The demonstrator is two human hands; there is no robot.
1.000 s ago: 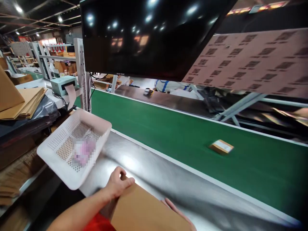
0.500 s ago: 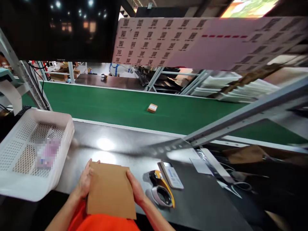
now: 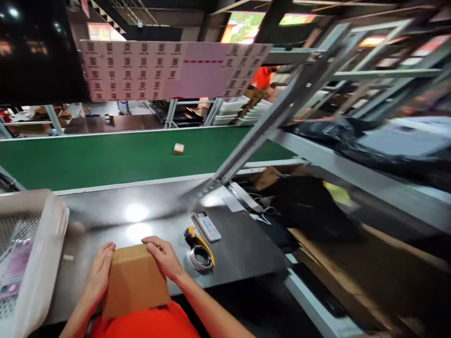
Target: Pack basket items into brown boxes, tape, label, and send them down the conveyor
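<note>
A brown cardboard box (image 3: 136,281) is held close to my body at the front edge of the metal table. My left hand (image 3: 100,271) presses along its left side. My right hand (image 3: 162,256) grips its top right corner, the fingers bent over the far edge. Right of the box lies a yellow and black tape dispenser (image 3: 200,251) with a roll of tape. Just behind it a white phone-like device (image 3: 206,226) rests on the tabletop. The underside of the box is hidden from me.
A white plastic basket (image 3: 52,253) with a pinkish packet (image 3: 17,265) stands at the left. Behind the metal table (image 3: 243,249) runs a green conveyor belt (image 3: 116,157) carrying a small box (image 3: 178,149). A slanted metal post (image 3: 260,124) rises at the right, near flattened cardboard (image 3: 380,267).
My view has swung to the right, bringing shelving and cardboard into sight. The box now shows a folded top edge and tilts more, with my right hand moved onto its far corner.
</note>
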